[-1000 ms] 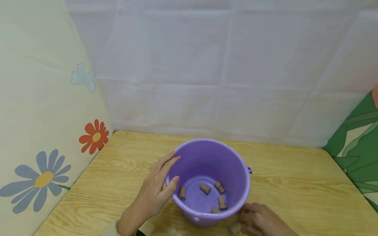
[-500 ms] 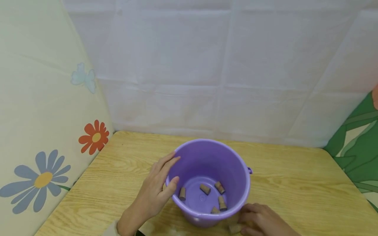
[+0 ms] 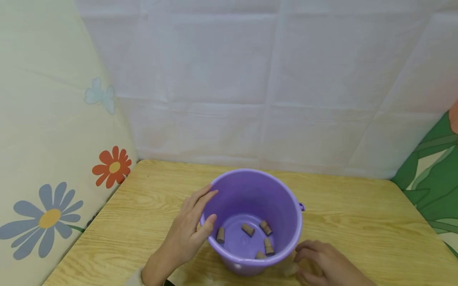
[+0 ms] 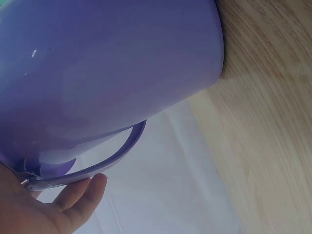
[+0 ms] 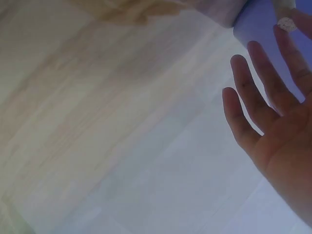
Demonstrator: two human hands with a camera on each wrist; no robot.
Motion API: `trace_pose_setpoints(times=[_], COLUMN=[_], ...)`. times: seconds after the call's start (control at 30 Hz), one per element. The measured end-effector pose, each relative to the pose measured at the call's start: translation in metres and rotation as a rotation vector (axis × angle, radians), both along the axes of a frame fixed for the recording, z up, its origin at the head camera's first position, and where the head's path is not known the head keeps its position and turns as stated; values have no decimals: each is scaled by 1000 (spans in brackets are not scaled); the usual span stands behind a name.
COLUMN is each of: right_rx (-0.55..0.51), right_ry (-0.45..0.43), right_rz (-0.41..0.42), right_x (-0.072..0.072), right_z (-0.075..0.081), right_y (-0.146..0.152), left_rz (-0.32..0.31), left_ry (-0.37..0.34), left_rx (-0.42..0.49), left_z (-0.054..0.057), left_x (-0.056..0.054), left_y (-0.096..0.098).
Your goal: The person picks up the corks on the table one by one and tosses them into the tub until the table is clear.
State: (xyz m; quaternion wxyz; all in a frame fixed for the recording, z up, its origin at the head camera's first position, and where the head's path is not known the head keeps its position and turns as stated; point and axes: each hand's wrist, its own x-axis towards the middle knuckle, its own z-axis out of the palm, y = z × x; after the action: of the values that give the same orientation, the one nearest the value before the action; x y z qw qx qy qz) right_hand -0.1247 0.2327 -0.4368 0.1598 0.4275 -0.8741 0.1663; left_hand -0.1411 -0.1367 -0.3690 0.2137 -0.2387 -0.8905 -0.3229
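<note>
A purple bucket [image 3: 251,262] stands on the wooden table, and several brown corks [image 3: 248,229] lie scattered on its bottom. My left hand [image 3: 187,228] grips the bucket's left rim, thumb over the edge. In the left wrist view, fingers of this hand touch the bucket's curved handle [image 4: 112,160]. Low by the bucket's right side, my right hand [image 3: 327,264] pinches another cork [image 3: 291,269], which looks blurred in the head view. The right wrist view shows the pale end of that cork [image 5: 286,23] between the thumb and index fingertip, with the other fingers spread.
The wooden table [image 3: 358,222] extends left, right and behind the bucket. A white sheet [image 3: 222,87] hangs along its far edge. Flower-printed cloth [image 3: 53,127] covers the left side, and green leaf-printed cloth [image 3: 436,182] the right.
My right hand has shifted slightly to the right with the cork, away from the bucket's side. The left hand stays on the rim, and the corks inside lie as before.
</note>
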Motion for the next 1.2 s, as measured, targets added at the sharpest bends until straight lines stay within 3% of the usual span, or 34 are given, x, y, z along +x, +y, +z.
trace_pose_setpoints(times=[0.3, 0.5, 0.77, 0.87, 1.2], right_rx=[55, -15, -65, -100, -281], right_ry=[-24, 69, 112, 130, 211], right_rz=[-163, -233, -365, -378, -285], right_x=[1, 1, 3, 4, 3], right_z=[18, 32, 56, 63, 86], right_y=[10, 16, 21, 20, 17], left_rz=[-6, -3, -6, -4, 3], left_ry=[-7, -1, -8, -4, 3], left_rx=[0, 2, 5, 2, -9], left_z=[0, -1, 0, 0, -1], left_x=[-1, -1, -1, -1, 0], left_y=[-1, -1, 0, -1, 0])
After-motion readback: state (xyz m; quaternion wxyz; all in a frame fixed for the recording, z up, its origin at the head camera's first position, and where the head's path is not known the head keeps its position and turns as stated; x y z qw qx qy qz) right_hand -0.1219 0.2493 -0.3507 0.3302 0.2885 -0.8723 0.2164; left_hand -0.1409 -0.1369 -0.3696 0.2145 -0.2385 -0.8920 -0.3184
